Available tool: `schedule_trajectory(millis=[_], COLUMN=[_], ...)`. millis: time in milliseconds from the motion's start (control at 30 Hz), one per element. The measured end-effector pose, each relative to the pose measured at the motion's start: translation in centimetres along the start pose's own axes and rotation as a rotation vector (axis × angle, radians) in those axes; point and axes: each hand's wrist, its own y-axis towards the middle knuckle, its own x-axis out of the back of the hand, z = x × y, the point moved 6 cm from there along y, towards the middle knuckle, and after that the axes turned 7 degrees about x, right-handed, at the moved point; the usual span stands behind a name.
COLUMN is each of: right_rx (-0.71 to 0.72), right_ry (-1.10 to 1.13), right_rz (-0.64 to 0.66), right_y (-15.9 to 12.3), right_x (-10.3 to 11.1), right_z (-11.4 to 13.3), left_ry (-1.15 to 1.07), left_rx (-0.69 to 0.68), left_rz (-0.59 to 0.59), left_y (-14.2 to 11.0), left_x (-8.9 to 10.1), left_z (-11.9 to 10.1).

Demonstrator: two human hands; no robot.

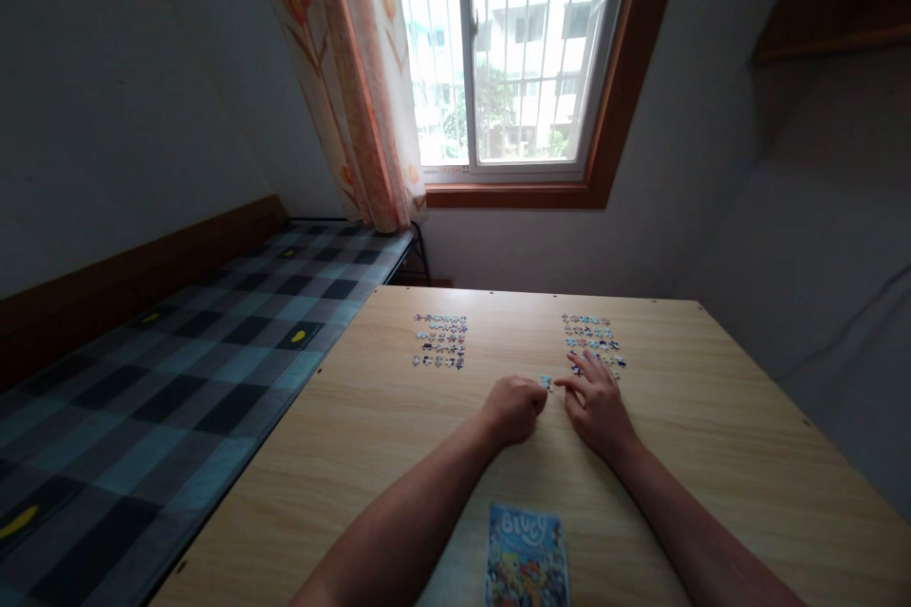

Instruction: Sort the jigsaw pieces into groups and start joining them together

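Between my hands lie a few light-blue jigsaw puzzle pieces on the table. My left hand rests just to their left with its fingers curled closed; whatever is inside the curl is hidden. On the other side, my right hand has its fingers spread, the index finger reaching toward these pieces. Its other fingertips are over the lower edge of the right group of puzzle pieces, covering some of them. Another group of puzzle pieces lies in rows farther left.
A blue picture sheet or packet marked "Bluey" lies near me between my forearms. The wooden table borders a bed with a checked cover on the left. Beyond the far edge are a curtain and a window.
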Motion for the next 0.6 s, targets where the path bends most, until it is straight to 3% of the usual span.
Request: schedule_trajectory(millis=[600], right_rx=[-0.004], right_ry=[0.018], right_rz=[-0.009], right_y=[0.0], right_x=[0.1], right_z=[0.0], left_ry=[0.108], left_rx=[-0.051], left_rz=[0.009], left_y=[-0.3], left_x=[0.5], left_z=[-1.1])
